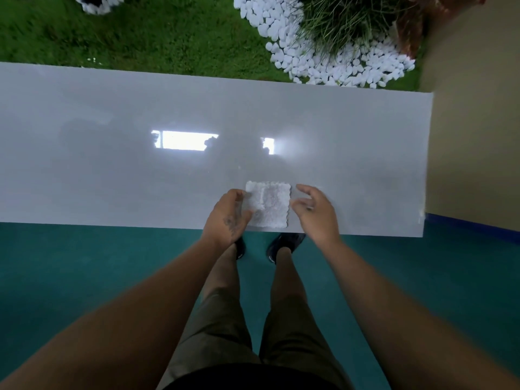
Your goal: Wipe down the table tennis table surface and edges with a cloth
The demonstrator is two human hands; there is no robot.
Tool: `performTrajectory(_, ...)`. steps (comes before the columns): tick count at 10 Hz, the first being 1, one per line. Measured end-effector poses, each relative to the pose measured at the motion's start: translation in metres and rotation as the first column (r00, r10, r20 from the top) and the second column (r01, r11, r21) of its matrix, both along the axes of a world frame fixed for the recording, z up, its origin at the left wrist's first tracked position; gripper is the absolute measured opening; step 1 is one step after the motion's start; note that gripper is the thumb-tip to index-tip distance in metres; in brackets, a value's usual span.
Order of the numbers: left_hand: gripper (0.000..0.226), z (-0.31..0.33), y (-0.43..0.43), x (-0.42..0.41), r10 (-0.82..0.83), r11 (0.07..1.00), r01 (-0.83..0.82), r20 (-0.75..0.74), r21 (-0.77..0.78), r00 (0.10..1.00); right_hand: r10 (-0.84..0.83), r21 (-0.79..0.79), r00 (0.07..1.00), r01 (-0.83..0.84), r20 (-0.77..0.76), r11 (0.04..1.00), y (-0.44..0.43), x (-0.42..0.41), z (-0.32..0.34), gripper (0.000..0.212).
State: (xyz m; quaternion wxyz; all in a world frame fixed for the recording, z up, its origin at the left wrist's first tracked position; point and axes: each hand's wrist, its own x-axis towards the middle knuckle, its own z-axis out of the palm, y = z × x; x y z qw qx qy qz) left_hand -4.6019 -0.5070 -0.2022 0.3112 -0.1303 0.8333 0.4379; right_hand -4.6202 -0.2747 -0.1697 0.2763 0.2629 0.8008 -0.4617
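White cloth (268, 204) (nearly square) lies flat, squared to table (112, 178).

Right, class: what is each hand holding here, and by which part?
The left hand holds the cloth by its left edge, flat on the table. The right hand is open beside it, holding nothing.

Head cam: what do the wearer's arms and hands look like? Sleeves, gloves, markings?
Both forearms are bare, with no sleeves or gloves in view. The left hand carries a dark tattoo-like mark on its back; the right hand shows none clearly.
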Motion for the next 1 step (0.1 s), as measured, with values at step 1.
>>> performTrajectory(1, 0.044, 0.0088, -0.0031, 0.0042, -0.163, 0.979, 0.141, -0.145, -0.150, 0.976, -0.127, -0.046, 0.973, 0.120, -0.195, 0.992, 0.0041, -0.0179, 0.0380, 0.030)
